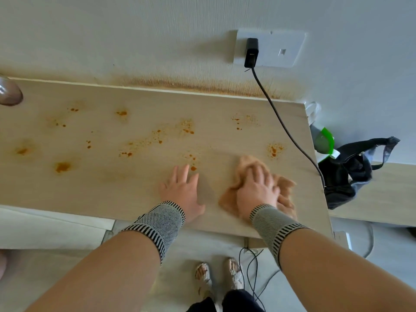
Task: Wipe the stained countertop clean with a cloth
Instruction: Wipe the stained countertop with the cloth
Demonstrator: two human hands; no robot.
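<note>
The pale wooden countertop [112, 183] carries several orange stains [63, 167] spread from its left side to its right. A crumpled tan cloth [244, 164] lies on the right part near the front edge. My right hand [256, 190] presses flat on the cloth with straight, slightly blurred fingers. My left hand [182, 190] rests flat on the bare top just left of the cloth, fingers spread, its fingertips close to a small orange stain [193, 168].
A black charger [251, 52] sits in a wall socket, its cable [290, 134] running across the countertop's right end. A black bag [346, 176] and a green-and-white bag [324, 140] lie off the right edge. An orange smear [193, 85] marks the wall's base. A rounded object [10, 93] sits far left.
</note>
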